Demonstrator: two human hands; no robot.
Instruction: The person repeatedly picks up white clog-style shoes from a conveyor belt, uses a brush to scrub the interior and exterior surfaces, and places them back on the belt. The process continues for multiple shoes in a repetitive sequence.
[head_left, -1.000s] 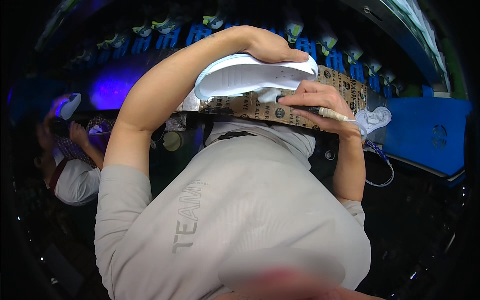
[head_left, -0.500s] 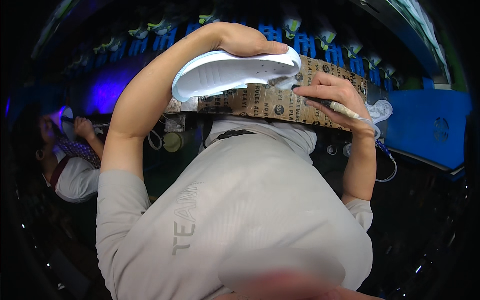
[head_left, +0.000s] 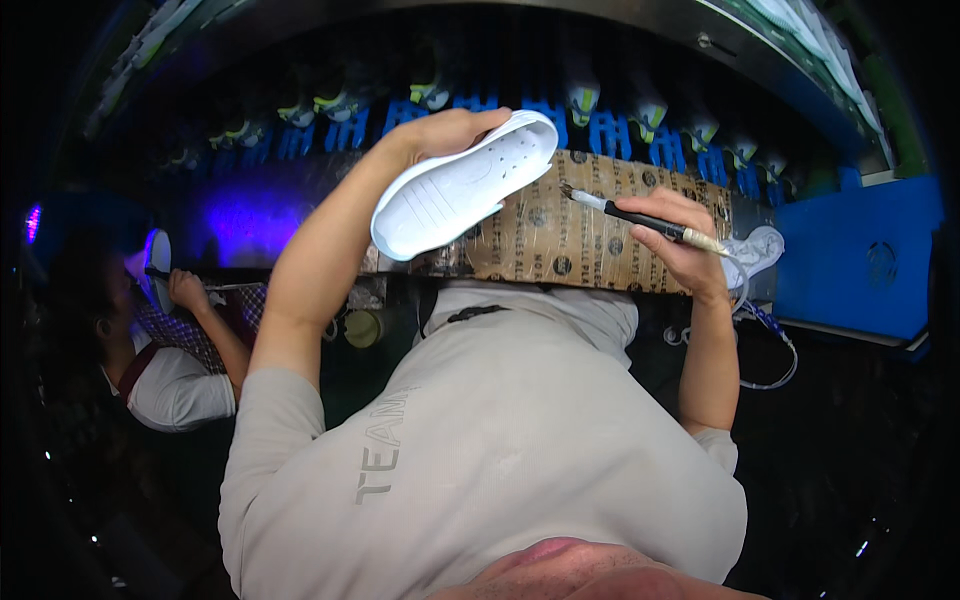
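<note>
A white shoe sole is tilted over the bench, its hollow inner side facing me. My left hand is closed on its far edge, with most of the fingers hidden behind it. To the right of the sole, my right hand grips a brush with a black handle and dark bristle tip. The bristles stand a little apart from the sole. From the handle's rear end a thin pale tube runs down past my wrist.
Printed brown wrapping covers the bench. Another white sole lies at its right end, beside a blue panel. Shoes on blue racks line the far side. At left, a co-worker's hand is near another sole.
The sole has turned, showing more of its inside, and dropped nearer to me. The brush has moved away from the sole's toe end, and my right hand sits slightly lower.
</note>
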